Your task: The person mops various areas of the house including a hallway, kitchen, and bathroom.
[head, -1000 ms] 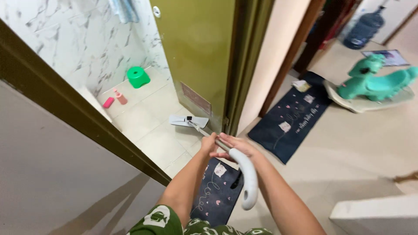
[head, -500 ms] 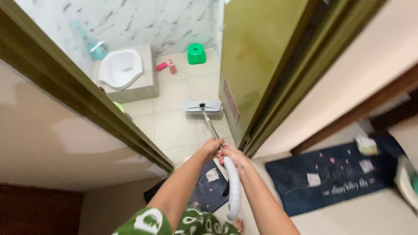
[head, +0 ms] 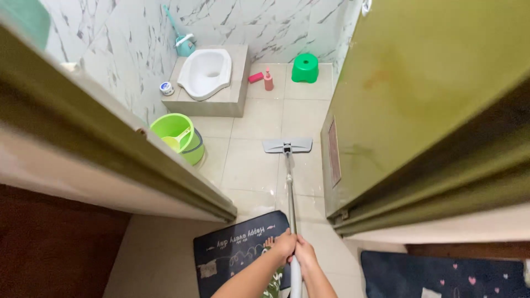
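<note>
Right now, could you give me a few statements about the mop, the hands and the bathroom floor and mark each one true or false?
1. Both the left hand and the right hand grip the mop handle. True.
2. The flat mop head rests on the dark doormat. False: it lies on the pale floor tiles inside the bathroom.
3. A green bucket stands left of the mop head, with a scoop inside it. True.
4. The small green stool sits on the raised step around the squat toilet. False: it stands on the floor tiles to the right of the step.
5. The olive door is shut. False: it stands open on the right.
</note>
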